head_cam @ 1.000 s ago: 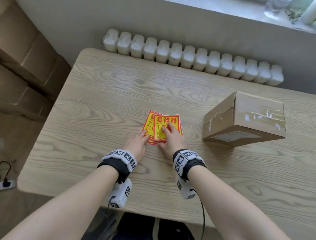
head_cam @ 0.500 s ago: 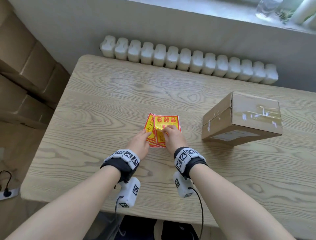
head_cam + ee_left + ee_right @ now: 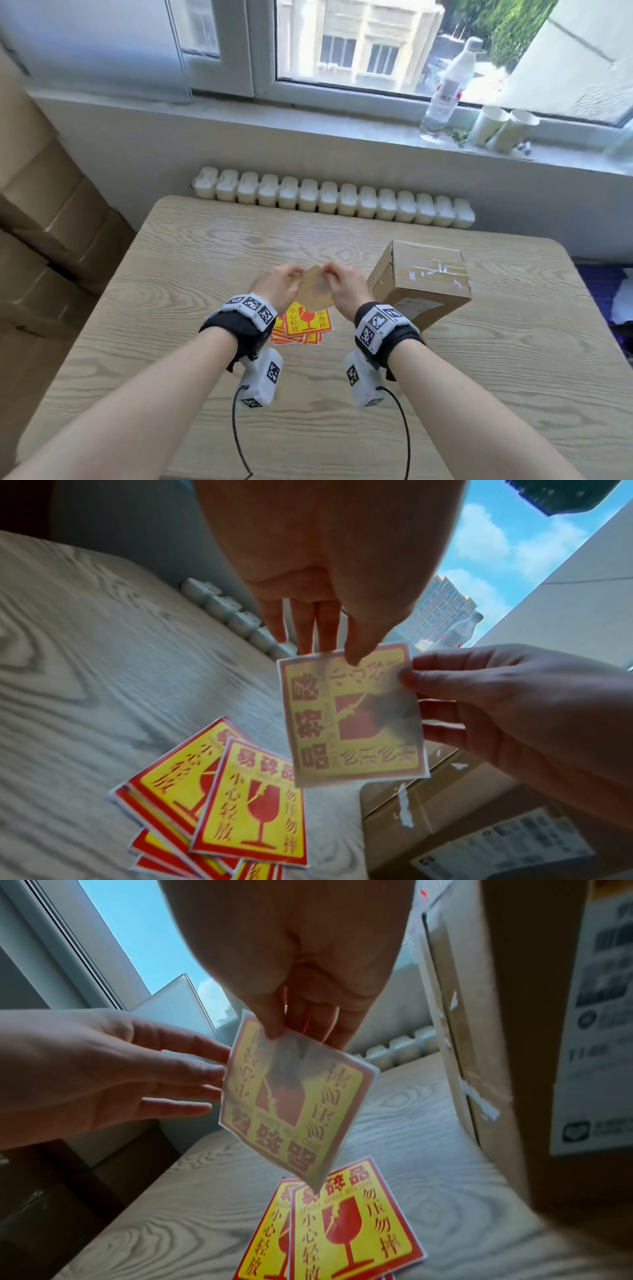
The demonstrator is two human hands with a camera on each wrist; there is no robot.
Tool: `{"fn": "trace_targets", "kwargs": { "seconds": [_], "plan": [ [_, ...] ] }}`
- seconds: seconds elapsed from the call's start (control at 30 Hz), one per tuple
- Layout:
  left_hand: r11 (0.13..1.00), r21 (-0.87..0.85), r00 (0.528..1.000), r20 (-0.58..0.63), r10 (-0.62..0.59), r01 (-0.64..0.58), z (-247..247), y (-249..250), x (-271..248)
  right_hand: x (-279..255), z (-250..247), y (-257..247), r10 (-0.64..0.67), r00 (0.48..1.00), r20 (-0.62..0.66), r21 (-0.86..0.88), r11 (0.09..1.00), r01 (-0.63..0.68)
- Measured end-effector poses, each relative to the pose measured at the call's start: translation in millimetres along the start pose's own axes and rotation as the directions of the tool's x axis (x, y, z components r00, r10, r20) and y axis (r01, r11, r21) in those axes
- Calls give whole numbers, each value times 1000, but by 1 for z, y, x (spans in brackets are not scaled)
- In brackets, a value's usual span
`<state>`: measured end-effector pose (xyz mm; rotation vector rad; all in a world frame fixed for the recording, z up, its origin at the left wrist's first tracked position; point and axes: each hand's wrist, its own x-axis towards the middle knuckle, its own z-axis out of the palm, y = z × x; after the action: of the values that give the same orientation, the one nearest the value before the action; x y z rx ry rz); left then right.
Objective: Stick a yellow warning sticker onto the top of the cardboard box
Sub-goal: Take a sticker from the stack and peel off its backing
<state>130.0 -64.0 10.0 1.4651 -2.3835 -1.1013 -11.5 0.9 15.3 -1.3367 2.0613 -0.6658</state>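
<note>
**One sticker up in both hands, box waiting**

Both hands hold one yellow sticker (image 3: 315,288) up in the air, over the pile of stickers (image 3: 301,325) on the table (image 3: 171,308). The left hand (image 3: 275,289) pinches its top edge w/ thumb in front and fingers behind. The right hand (image 3: 346,291) pinches the other top corner, thumb & fingers bent round it. So neither hand is free; both are closed on the sticker.

Why hold it like that? I think it's to find a corner and peel the backing off. You need 2 hands for that: one keeps it still, one picks. It is held up to the window light, and the red print shows through backwards in the wrist views, so we see the back side. No peeled corner shows yet, as far as I can tell.

The sticker is thin, flat & bendy, a rectangle w/ rounded corners. It curls a bit at the bottom. It looks smooth & a little shiny. It has a red rim and a broken-glass picture.

The cardboard box (image 3: 424,281) sits on the table just to the right of the hands, not touching them. It's brown and stiff, w/ clear shiny tape over the top and a white label on the near side. The top is flat, so a good spot to stick on. No sticker there yet.

The table is pale wood w/ wavy grain.
</note>
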Motion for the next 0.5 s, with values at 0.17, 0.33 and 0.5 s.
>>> {"fn": "trace_targets", "kwargs": {
  "seconds": [0.17, 0.33, 0.5],
  "plan": [
    [1000, 10, 999, -45, 27, -27, -10, 33, -4, -2, -23, -2, -41, 999, -14, 11, 999, 41],
    [1000, -10, 998, -65, 1, -1, -15, 49, -4, 1, -39, -3, -89, 996, 10, 19, 996, 89],
    [999, 3, 990, -137, -42, 43, -20, 61, -5, 3, -51, -5, -79, 996, 37, 38, 996, 78]
  ]
}}
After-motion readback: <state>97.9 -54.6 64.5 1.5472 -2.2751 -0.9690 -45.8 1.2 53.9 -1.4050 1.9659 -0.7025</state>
